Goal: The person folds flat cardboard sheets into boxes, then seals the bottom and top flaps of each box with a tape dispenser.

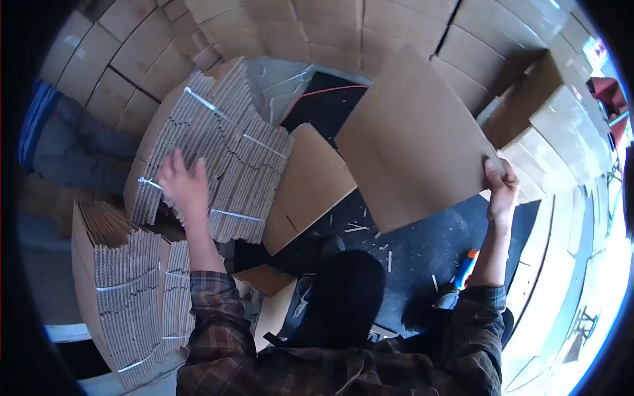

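Note:
My right hand (502,191) grips a flat brown cardboard sheet (413,142) by its right edge, thumb on the near face. The sheet is held up, tilted, over the dark floor mat. My left hand (179,181) has its fingers spread and overlaps the side of a tall bundle of flattened cardboard boxes (244,171) bound with white straps. Between that bundle and the held sheet, another cardboard panel (307,188) leans at an angle. A second strapped bundle of flattened boxes (129,300) stands at the lower left.
Closed cartons (317,33) are stacked along the back. An open box (541,99) stands at the right. Cardboard scraps (356,228) litter the dark mat (416,257), and an orange-and-blue object (467,267) lies by my right forearm. Grey and blue cloth (79,135) shows far left.

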Available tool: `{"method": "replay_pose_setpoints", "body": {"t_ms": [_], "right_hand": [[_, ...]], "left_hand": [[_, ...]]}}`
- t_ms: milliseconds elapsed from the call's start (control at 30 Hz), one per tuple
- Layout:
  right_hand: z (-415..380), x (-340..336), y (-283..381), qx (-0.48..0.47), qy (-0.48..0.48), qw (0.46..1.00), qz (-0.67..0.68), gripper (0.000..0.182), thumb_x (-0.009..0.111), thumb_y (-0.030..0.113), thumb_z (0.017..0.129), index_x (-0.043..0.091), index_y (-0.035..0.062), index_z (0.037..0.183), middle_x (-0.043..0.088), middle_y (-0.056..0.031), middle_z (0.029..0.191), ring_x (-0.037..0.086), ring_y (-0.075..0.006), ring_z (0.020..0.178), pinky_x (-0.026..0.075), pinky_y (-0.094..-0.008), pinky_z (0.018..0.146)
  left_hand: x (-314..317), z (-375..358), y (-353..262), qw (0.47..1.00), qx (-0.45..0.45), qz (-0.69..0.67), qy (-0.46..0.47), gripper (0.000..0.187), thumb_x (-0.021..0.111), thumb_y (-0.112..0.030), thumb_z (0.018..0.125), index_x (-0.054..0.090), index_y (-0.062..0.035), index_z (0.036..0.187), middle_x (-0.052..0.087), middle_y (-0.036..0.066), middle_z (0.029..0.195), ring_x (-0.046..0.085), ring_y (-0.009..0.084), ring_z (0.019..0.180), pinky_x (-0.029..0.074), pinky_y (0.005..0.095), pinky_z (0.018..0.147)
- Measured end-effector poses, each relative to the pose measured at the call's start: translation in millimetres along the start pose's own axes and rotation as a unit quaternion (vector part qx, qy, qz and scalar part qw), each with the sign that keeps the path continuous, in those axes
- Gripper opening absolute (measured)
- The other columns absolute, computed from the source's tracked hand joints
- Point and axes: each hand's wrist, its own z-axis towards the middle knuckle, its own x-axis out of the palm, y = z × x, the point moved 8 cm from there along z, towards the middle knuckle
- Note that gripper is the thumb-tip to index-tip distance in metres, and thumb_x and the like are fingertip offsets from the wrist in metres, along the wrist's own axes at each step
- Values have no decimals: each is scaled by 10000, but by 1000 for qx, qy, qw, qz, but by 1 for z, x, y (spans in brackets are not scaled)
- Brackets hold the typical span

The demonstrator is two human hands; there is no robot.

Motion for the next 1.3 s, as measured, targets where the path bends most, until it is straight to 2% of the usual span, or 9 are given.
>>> {"method": "replay_pose_setpoints", "body": {"t_ms": [100,233,367,500,700,933,1033,1200,1300], "right_hand": [[-28,-61,42,-48,-40,997,36,179,661,186,919,685,44,1025,641,44,839,521,-49,732,391,-206,712],[-56,-149,58,-39,-80,985,151,390,677,169,890,581,9,1232,647,-48,1111,580,-148,1051,406,-288,970],[-75,-191,46,-58,-58,971,225,422,650,210,910,547,55,1289,624,-36,1168,569,-154,1081,424,-322,961],[-98,-242,-55,121,-166,972,-116,369,579,430,940,657,87,1053,616,0,814,552,-98,722,467,-299,594],[-200,-272,-284,294,-82,855,-419,331,701,401,775,725,74,823,698,-168,816,689,-319,829,535,-428,718],[-233,-214,-318,305,32,799,-516,468,711,334,736,670,218,1187,660,-159,1116,656,-324,989,512,-417,904],[-233,-221,-338,335,50,783,-522,294,655,290,814,704,290,1104,682,-105,1041,659,-311,1004,520,-435,888],[-203,-234,-327,335,-4,786,-520,255,552,274,842,745,252,1007,706,-142,993,676,-300,961,514,-427,857],[-163,-205,-204,306,-33,857,-413,276,564,313,815,751,208,989,710,-139,975,678,-301,947,516,-406,838]], "left_hand": [[-18,-21,-110,936,141,-313,78,788,765,-351,766,417,-73,1416,437,172,1420,330,388,1340,241,500,1119],[-65,-35,-242,885,280,-355,108,987,824,-304,692,281,-80,1485,298,204,1509,189,402,1427,171,483,1159],[-95,-65,-305,743,273,-475,384,477,753,-152,776,606,19,1197,697,125,1042,651,178,939,513,313,835],[-119,-131,-313,755,275,-384,454,294,733,-168,798,675,27,1010,701,95,876,657,163,784,523,297,722],[-109,-239,-316,806,294,-298,418,225,687,-155,835,585,28,753,556,150,733,582,258,673,451,384,598],[-66,-370,-309,813,293,-256,433,203,666,-151,808,586,19,884,568,218,931,595,396,875,498,454,737],[-45,-412,-309,772,266,-306,489,595,658,-174,814,448,-31,1351,550,228,1111,612,397,993,525,449,857],[-65,-400,-334,762,266,-410,425,811,681,-179,811,245,-62,1484,503,225,1217,579,371,1072,495,428,899],[-57,-387,-348,756,222,-454,415,778,693,-197,820,287,-40,1464,503,233,1283,568,345,1095,473,396,933]]}}
